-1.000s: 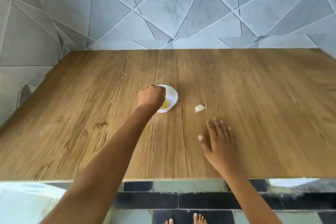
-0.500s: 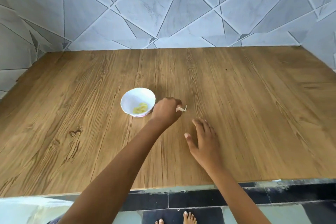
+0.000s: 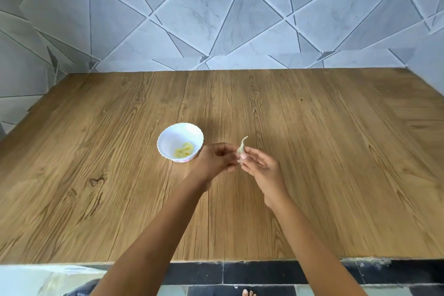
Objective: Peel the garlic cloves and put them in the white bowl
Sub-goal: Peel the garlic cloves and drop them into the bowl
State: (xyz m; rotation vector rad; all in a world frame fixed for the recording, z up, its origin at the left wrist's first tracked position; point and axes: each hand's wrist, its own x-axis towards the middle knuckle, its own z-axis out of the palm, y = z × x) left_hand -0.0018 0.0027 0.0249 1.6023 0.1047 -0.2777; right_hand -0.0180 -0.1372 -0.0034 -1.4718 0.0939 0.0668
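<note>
A small white bowl with a scalloped rim stands on the wooden table, left of centre. Pale yellow peeled garlic lies in its bottom. Just right of the bowl, an unpeeled garlic clove with a thin papery tail pointing up is held above the table. My left hand and my right hand both pinch it from opposite sides with their fingertips. The lower part of the clove is hidden by the fingers.
A wall of grey tiles with dark triangular lines closes off the table's far side and left. The table's front edge runs across the bottom, with dark floor tiles and bare toes below it.
My left hand left the bowl, took the clove from the table to its right and lifted it. My right hand rose from the table and joined it on the clove.
</note>
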